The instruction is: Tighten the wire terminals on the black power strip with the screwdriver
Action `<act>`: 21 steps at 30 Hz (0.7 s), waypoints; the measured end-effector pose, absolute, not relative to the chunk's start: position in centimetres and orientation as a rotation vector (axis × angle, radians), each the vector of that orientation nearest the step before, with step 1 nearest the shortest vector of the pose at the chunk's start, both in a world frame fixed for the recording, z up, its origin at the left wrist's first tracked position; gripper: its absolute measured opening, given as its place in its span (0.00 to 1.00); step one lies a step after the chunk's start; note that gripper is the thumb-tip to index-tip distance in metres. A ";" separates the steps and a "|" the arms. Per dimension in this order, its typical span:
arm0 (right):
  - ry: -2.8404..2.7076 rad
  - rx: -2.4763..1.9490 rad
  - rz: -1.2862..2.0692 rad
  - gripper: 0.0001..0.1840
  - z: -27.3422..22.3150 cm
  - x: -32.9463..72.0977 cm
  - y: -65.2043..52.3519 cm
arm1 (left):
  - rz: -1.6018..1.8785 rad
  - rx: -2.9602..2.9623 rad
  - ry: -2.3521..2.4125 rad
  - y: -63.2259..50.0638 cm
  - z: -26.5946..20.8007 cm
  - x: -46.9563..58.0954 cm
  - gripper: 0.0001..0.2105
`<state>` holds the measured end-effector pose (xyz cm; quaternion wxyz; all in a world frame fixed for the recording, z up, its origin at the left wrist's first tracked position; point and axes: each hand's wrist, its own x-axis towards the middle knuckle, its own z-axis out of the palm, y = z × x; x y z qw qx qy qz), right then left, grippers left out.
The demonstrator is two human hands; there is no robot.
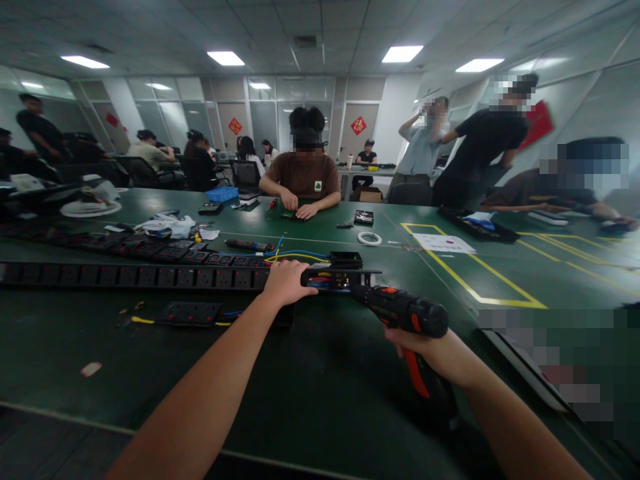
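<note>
A long black power strip [165,276] with a row of sockets lies across the green table. Near its right end my left hand [287,283] is closed around the housing. Just right of that hand the housing is open, with coloured wires and a terminal block [342,281] inside. My right hand [425,350] grips a black and orange cordless drill [407,310] by its handle. The drill's nose points left at the open end of the strip; whether its bit touches a screw I cannot tell. A short socket module [187,313] with wires lies in front of the strip.
Behind the strip lie more socket modules [185,252], a dark pen-shaped tool [249,245], blue and yellow wires, and a small black box [346,259]. A white tape roll [369,239] sits farther back. A co-worker [303,177] works opposite; a blue basket [222,193] stands nearby.
</note>
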<state>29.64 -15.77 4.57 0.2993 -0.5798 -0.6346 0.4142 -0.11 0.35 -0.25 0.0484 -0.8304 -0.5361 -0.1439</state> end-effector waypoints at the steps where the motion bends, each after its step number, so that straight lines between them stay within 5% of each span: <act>1: -1.684 -1.539 1.101 0.15 4.5 29.7 -15.7 | -0.435 -2.532 -1.637 0.4 -0.3 -0.1 0.34; 21: -1.598 -1.433 1.245 0.14 3.3 31.1 -14.9 | -0.428 -2.540 -1.653 0.4 -0.3 -0.1 0.34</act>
